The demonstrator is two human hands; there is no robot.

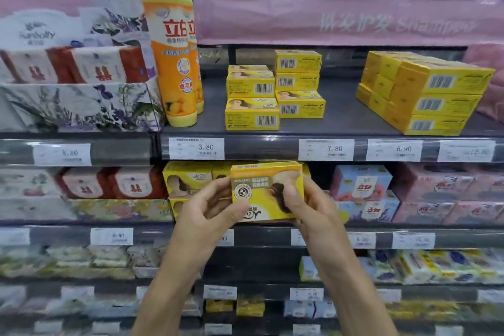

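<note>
I hold a small yellow soap box (266, 188) in front of a shop shelf, its printed face turned upside down toward me. My left hand (210, 207) pinches its left edge, thumb on the front. My right hand (308, 204) grips the right end, thumb pressed on the front face. The box hangs in the air level with the second shelf, in front of a row of like yellow boxes (188, 177).
On the upper shelf (341, 123) stand two short stacks of yellow boxes (272, 93), a bigger block of them (420, 93) at the right, and tall orange bottles (174, 63). Tissue packs (76, 90) fill the left. Price tags (196, 148) line the shelf edges.
</note>
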